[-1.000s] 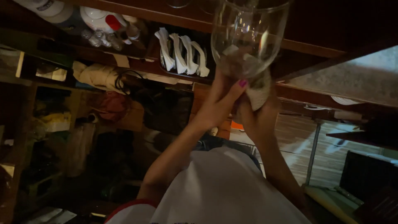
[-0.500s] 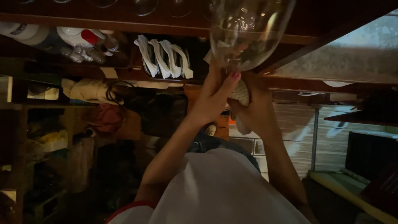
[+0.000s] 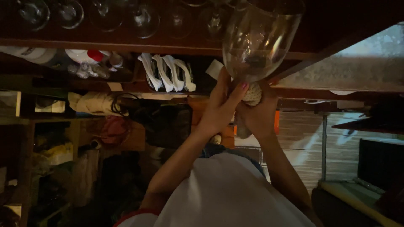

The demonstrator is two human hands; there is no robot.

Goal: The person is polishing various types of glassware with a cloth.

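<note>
A white garment (image 3: 227, 193) is seen nearest, at the bottom middle. From it two bare forearms are raised toward a large clear wine glass (image 3: 259, 40), which is held high in the middle right of the view, its bowl toward the camera.

The left hand (image 3: 221, 107) is wrapped about the base of the bowl from the left, its fingers (image 3: 240, 90) closed on the glass, one painted nail lying against it. The right hand (image 3: 256, 113) is closed on a pale cloth (image 3: 252, 94), which is pressed to the underside of the bowl just beside the left fingers. The glass is thus gripped between both hands, the bowl standing out beyond the fingertips. One glass and one cloth are held.

Farther off, four white folded pieces (image 3: 168, 75) are stood in a row on a dark wooden shelf (image 3: 105, 45), left of the glass. A white bottle with a red cap (image 3: 84, 56) is laid farther left. At the far top edge about five more glasses (image 3: 143, 19) are ranged along a shelf, dimly seen.
</note>
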